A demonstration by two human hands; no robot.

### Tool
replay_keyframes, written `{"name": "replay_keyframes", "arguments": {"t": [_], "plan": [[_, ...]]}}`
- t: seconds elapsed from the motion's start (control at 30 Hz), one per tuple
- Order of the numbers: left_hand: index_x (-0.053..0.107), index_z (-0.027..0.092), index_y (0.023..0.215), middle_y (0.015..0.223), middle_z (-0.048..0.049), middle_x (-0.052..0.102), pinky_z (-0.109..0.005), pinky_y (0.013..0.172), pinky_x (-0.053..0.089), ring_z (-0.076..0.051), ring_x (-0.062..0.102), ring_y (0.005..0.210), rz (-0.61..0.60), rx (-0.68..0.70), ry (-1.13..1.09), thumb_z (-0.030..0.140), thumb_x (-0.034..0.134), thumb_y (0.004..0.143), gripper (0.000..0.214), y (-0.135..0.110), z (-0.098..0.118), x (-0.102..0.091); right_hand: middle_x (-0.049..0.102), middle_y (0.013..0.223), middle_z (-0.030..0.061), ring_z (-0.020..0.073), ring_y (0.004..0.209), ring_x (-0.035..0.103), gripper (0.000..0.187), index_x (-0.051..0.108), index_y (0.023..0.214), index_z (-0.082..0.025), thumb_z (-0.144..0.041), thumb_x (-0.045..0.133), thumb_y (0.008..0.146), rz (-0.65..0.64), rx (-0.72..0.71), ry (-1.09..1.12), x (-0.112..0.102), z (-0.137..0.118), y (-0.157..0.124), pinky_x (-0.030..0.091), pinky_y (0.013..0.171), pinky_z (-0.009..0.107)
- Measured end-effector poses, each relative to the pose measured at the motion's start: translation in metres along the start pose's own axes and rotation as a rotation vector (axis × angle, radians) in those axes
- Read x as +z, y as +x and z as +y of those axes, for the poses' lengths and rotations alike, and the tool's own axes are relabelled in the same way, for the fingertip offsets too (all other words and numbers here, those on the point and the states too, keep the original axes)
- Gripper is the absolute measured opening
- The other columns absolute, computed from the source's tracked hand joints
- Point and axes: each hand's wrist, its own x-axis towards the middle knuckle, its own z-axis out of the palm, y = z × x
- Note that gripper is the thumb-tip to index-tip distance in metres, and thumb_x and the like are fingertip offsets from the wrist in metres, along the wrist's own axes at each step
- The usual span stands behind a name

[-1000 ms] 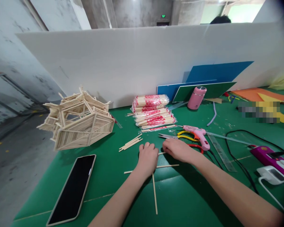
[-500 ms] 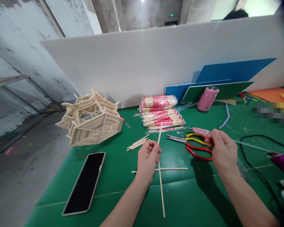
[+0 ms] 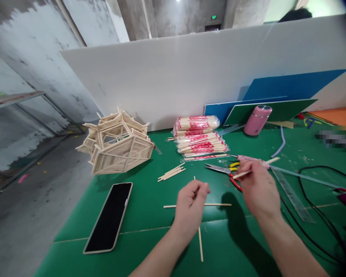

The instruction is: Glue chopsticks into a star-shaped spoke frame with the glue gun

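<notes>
A pale wooden chopstick [image 3: 273, 162] lies slantwise in my right hand [image 3: 261, 192], which pinches it above the scissors [image 3: 219, 168] and hides part of their red and yellow handles. My left hand [image 3: 190, 206] hovers over two crossed chopsticks on the green table, fingers curled and thumb against the forefinger, with nothing visible in them. One crossed chopstick [image 3: 219, 204] runs sideways; the other [image 3: 201, 246] points toward me, its middle covered by my left hand. Several short stick pieces [image 3: 171, 172] lie just beyond.
A lattice model of sticks [image 3: 118, 148] stands at the left, behind a phone [image 3: 108, 219]. Wrapped chopstick bundles [image 3: 200, 134] lie at the back. Toward the right are a pink glue gun [image 3: 243, 157], a pink flask [image 3: 258, 121], a clear ruler [image 3: 294, 198] and a black cable [image 3: 302, 231].
The chopstick that stood upright in my left hand is now in my right hand. My right hand has moved slightly left, over the scissor handles; my left hand has closed up without the chopstick.
</notes>
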Motion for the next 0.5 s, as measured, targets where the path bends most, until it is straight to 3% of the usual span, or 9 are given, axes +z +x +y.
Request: {"name": "replay_keyframes", "arguments": {"t": [0.07, 0.13, 0.23, 0.27, 0.33, 0.4, 0.5], "plan": [[0.053, 0.016, 0.066, 0.049, 0.0061, 0.033, -0.020, 0.045, 0.023, -0.006, 0.029, 0.047, 0.149, 0.044, -0.109, 0.033, 0.047, 0.078, 0.022, -0.004, 0.007, -0.007, 0.045, 0.066, -0.0032, 0.0100, 0.060, 0.043, 0.019, 0.052, 0.066, -0.020, -0.033, 0.047, 0.080, 0.025, -0.100, 0.064, 0.000, -0.009, -0.002, 0.039, 0.059, 0.025], [0.053, 0.017, 0.069, 0.048, 0.0065, 0.030, -0.020, 0.045, 0.023, -0.006, 0.027, 0.046, 0.236, 0.092, -0.266, 0.033, 0.046, 0.080, 0.021, -0.005, 0.015, -0.006, 0.035, 0.055, -0.0065, 0.0090, 0.050, 0.036, 0.014, 0.053, 0.078, -0.023, -0.032, 0.044, 0.082, -0.043, -0.036, 0.012, 0.006, -0.015, -0.016, 0.037, 0.054, 0.025], [0.053, 0.016, 0.067, 0.050, 0.0058, 0.031, -0.019, 0.043, 0.022, -0.005, 0.027, 0.045, 0.241, 0.109, -0.442, 0.031, 0.046, 0.080, 0.021, -0.006, 0.028, 0.005, 0.033, 0.056, -0.0065, 0.0089, 0.048, 0.032, 0.027, 0.048, 0.103, -0.023, -0.035, 0.049, 0.079, -0.444, 0.266, -0.198, 0.021, -0.012, -0.046, 0.027, 0.043, 0.021], [0.053, 0.017, 0.067, 0.050, 0.0055, 0.031, -0.018, 0.043, 0.023, -0.005, 0.027, 0.046, 0.236, 0.109, -0.482, 0.031, 0.046, 0.080, 0.021, -0.006, 0.032, 0.009, 0.034, 0.057, -0.0060, 0.0088, 0.048, 0.031, 0.025, 0.049, 0.098, -0.021, -0.036, 0.049, 0.079, -0.570, 0.301, -0.204, 0.026, -0.009, -0.055, 0.027, 0.044, 0.021], [0.054, 0.017, 0.069, 0.052, 0.0048, 0.034, -0.017, 0.045, 0.027, -0.006, 0.031, 0.048, 0.234, 0.114, -0.550, 0.028, 0.045, 0.080, 0.018, -0.006, 0.039, 0.013, 0.037, 0.059, -0.0038, 0.0094, 0.053, 0.034, 0.024, 0.051, 0.073, -0.018, -0.038, 0.042, 0.082, -0.677, 0.249, -0.249, 0.031, -0.004, -0.065, 0.028, 0.048, 0.022], [0.056, 0.017, 0.069, 0.058, 0.0029, 0.041, -0.017, 0.049, 0.031, -0.006, 0.035, 0.054, 0.264, 0.138, -0.582, 0.025, 0.047, 0.079, 0.016, -0.005, 0.043, 0.007, 0.037, 0.057, -0.0032, 0.0097, 0.054, 0.033, 0.033, 0.044, 0.060, -0.017, -0.037, 0.036, 0.085, -0.633, 0.185, -0.286, 0.029, -0.001, -0.064, 0.027, 0.050, 0.023], [0.058, 0.017, 0.069, 0.059, 0.0030, 0.041, -0.017, 0.051, 0.032, -0.006, 0.036, 0.055, 0.382, 0.203, -0.516, 0.021, 0.048, 0.078, 0.014, -0.004, 0.041, -0.014, 0.032, 0.053, -0.0044, 0.0094, 0.049, 0.028, 0.034, 0.039, 0.057, -0.018, -0.037, 0.037, 0.085, -0.481, 0.201, -0.199, 0.014, -0.001, -0.046, 0.022, 0.045, 0.024]]}}
